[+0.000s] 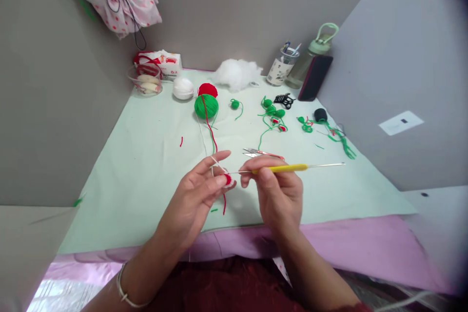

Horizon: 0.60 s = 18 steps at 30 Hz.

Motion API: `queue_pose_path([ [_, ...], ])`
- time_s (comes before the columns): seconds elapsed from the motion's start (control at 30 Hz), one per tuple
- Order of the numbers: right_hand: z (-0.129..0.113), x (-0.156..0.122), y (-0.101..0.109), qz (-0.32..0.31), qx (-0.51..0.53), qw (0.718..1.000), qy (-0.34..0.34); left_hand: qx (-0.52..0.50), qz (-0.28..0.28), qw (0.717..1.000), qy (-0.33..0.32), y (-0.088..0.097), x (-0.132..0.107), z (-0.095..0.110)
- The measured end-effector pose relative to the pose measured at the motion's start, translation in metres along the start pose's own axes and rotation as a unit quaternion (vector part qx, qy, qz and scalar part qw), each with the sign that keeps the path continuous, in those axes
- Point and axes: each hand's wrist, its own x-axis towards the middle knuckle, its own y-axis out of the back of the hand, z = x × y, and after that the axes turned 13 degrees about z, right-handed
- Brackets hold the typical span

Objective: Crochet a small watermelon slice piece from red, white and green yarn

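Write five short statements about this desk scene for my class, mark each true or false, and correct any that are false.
1. The right hand holds the yellow-handled hook. True.
2. The left hand holds a solid green piece. False: the left hand holds a small red-and-white piece.
3. The scissors lie on the table. True.
4. The pen cup stands left of the white stuffing. False: the pen cup is right of the white stuffing.
5. The red ball is behind the green ball. True.
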Motion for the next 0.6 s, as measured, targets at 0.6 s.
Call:
queue_pose_path([
  [0.6, 0.003, -0.001, 0.001, 0.010, -0.041, 0.999, -0.014, 0.001, 0.044, 0.999, -0.017, 0.000, 0.003, 0.000],
])
